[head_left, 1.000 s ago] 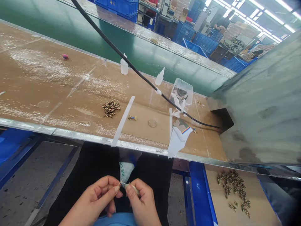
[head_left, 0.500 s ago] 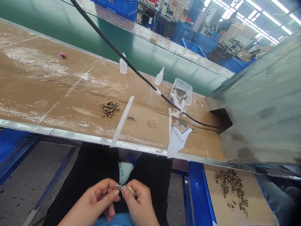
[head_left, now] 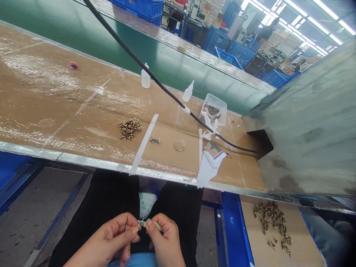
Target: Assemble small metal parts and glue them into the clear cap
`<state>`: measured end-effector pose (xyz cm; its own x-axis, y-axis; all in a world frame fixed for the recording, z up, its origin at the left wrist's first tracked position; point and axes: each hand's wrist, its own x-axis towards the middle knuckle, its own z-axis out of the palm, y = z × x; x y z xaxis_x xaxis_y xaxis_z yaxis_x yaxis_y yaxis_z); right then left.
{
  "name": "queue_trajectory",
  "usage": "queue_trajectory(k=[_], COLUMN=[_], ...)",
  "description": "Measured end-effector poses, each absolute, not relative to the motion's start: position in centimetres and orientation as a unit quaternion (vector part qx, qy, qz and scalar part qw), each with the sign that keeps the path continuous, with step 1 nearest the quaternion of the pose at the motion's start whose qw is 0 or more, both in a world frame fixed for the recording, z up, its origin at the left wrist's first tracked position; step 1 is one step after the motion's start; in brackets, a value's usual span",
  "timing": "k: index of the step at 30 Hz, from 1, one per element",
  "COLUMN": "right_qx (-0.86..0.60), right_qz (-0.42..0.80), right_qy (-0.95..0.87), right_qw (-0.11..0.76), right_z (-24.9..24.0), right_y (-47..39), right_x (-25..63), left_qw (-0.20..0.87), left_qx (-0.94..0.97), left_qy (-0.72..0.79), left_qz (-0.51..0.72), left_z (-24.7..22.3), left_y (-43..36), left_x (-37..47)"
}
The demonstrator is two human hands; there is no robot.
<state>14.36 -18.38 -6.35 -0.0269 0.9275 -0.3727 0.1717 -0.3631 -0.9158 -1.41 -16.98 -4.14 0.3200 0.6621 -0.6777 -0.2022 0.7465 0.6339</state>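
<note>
Over my lap, below the table edge, both hands are close together with their fingertips nearly meeting. My right hand (head_left: 164,235) is closed around a small pale-handled tool (head_left: 158,226), whose grey tip points toward the left hand. My left hand (head_left: 119,233) is closed in a pinch at that tip. A tiny yellowish bit shows by its fingertips, too small to name. On the table ahead, a small painted figure (head_left: 155,140) lies between two tape strips. Left of it is a pile of small dark and gold pieces (head_left: 129,129).
Two white squeeze bottles (head_left: 145,77) and a clear plastic box (head_left: 213,109) with cloth scraps stand farther back. A black cable (head_left: 167,89) crosses the table. Folded white paper (head_left: 207,168) lies at the front edge. More gold pieces (head_left: 274,222) lie on cardboard at right.
My left hand has shifted slightly left, and its fingertips have drawn a little apart from the right hand's. The tool stays in my right hand. Table items stay put.
</note>
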Motion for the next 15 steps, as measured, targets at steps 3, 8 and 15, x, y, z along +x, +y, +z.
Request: queue_trajectory(k=[3,8,15], right_qx=[-0.617,-0.667,-0.577], right_qz=[0.566,0.561,0.574], right_qy=[-0.413,-0.264,-0.488], right_qw=[0.359,0.413,0.314], right_z=[-7.2,-8.1,-4.7], right_y=[-18.3,-17.8,-17.4], right_x=[15.0,16.8,15.0], left_qw=[0.786,0.777,0.774], left_qx=[0.222,0.207,0.249], left_qy=[0.511,0.529,0.516], left_qz=[0.266,0.273,0.269], left_z=[-4.3,-4.2,-3.3], left_y=[-17.4,-18.0,-16.7], left_x=[-1.6,-2.1,-1.6])
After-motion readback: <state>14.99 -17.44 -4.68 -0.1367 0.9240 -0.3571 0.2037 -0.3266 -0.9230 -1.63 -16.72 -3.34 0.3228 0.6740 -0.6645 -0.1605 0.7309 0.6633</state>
